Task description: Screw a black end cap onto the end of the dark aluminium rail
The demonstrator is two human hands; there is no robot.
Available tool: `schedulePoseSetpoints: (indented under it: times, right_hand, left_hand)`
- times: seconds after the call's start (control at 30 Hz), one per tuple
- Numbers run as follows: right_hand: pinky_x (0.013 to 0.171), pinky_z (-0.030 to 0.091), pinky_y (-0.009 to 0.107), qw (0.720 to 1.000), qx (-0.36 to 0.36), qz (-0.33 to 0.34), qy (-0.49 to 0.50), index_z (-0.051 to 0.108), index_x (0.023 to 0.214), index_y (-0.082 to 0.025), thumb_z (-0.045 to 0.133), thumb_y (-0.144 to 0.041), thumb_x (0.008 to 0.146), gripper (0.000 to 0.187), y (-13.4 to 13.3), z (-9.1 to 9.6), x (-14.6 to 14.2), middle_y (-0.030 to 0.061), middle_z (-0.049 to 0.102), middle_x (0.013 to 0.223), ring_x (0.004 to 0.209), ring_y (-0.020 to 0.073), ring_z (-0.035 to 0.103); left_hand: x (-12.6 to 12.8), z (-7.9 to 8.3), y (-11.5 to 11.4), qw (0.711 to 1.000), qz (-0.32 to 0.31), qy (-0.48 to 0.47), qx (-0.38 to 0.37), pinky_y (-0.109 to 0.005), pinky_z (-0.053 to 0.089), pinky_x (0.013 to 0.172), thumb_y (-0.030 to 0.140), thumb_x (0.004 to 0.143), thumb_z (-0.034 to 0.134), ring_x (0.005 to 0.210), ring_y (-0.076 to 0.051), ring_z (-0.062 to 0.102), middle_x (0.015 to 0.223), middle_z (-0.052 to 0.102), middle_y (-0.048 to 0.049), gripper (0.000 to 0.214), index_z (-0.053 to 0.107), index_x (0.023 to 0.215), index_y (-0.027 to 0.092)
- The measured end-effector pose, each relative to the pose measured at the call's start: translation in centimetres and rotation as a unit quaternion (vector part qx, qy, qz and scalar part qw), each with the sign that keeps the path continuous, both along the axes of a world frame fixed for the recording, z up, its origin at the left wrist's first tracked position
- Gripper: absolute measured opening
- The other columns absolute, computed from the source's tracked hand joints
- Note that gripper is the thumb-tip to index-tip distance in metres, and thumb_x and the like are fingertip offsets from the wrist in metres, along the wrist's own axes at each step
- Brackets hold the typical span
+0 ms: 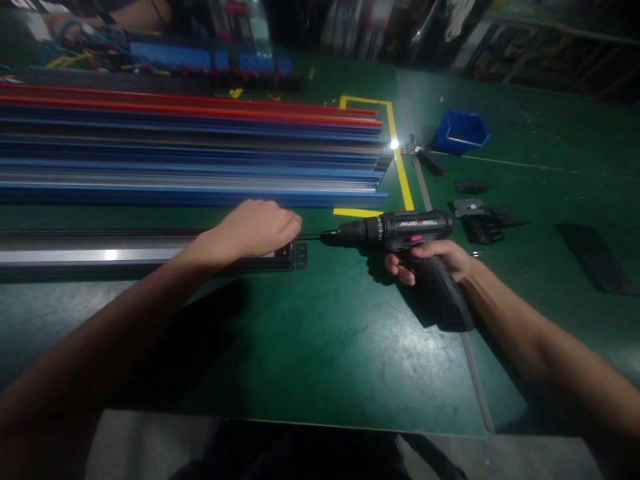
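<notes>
A black cordless drill (pixel 400 230) is gripped in my right hand (pixel 440 259), its long bit pointing left. The bit's tip reaches the end of a dark metal profile (pixel 100 257) with a silver strip along it, lying across the mat. At that end sits a black end bracket (pixel 301 256) with slots. My left hand (pixel 263 229) is closed over the profile's end beside the bit. Its fingers curl out of sight, so I cannot see whether they pinch a small part there or just the profile.
Red (pixel 200 103) and blue profiles (pixel 200 163) lie in a row behind. A blue bin (pixel 461 131) stands at the back right, with black brackets (pixel 483 223) in front of it. Yellow tape (pixel 403 180) marks the green table (pixel 320 360). Another person's arm (pixel 135 13) shows at top left.
</notes>
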State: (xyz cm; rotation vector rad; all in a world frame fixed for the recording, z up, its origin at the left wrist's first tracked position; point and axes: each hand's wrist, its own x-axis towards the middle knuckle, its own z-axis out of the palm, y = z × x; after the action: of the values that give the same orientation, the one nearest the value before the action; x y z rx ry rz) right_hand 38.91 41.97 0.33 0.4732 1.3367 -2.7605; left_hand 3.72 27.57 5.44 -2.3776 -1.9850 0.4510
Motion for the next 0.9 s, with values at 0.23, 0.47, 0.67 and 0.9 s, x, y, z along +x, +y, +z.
schedulePoseSetpoints:
  times: [0.23, 0.47, 0.67, 0.9]
  right_hand:
    - [0.076, 0.061, 0.025, 1.0, 0.012, -0.001, 0.009, 0.073, 0.112, -0.004, 0.075, -0.032, 0.094, 0.033, -0.04, 0.09, 0.01, 0.0143, 0.076, 0.107, 0.082, 0.0159, 0.074]
    - [0.078, 0.061, 0.024, 1.0, 0.014, 0.003, 0.008, 0.074, 0.112, -0.005, 0.076, -0.034, 0.095, 0.033, -0.08, 0.22, -0.13, 0.0133, 0.076, 0.108, 0.083, 0.0155, 0.074]
    - [0.076, 0.06, 0.025, 1.0, 0.009, -0.006, -0.005, 0.073, 0.112, -0.005, 0.077, -0.035, 0.094, 0.035, -0.23, 0.44, -0.07, 0.0134, 0.076, 0.107, 0.083, 0.0158, 0.073]
    - [0.075, 0.06, 0.025, 1.0, 0.02, -0.007, 0.006, 0.074, 0.11, -0.005, 0.076, -0.035, 0.095, 0.034, -0.27, 0.36, -0.13, 0.013, 0.076, 0.106, 0.082, 0.0162, 0.074]
  left_hand:
    - [-0.12, -0.16, -0.06, 1.0, -0.002, -0.013, 0.014, -0.031, 0.043, 0.068, 0.039, 0.106, 0.027, 0.077, -0.024, 0.071, 0.092, 0.078, -0.0097, 0.054, 0.078, 0.105, 0.02]
    - [-0.29, -0.4, -0.09, 1.0, -0.012, -0.012, 0.024, -0.034, 0.044, 0.066, 0.038, 0.108, 0.025, 0.076, -0.026, 0.073, 0.091, 0.079, -0.0113, 0.055, 0.077, 0.11, 0.019]
    - [-0.21, -0.49, 0.02, 1.0, -0.007, -0.013, 0.024, -0.036, 0.046, 0.064, 0.039, 0.109, 0.019, 0.078, -0.031, 0.075, 0.086, 0.078, -0.0129, 0.062, 0.076, 0.113, 0.018]
    - [-0.33, -0.58, 0.0, 0.999, -0.014, -0.013, 0.029, -0.037, 0.048, 0.065, 0.036, 0.108, 0.025, 0.079, -0.031, 0.075, 0.089, 0.079, -0.0144, 0.055, 0.076, 0.11, 0.017]
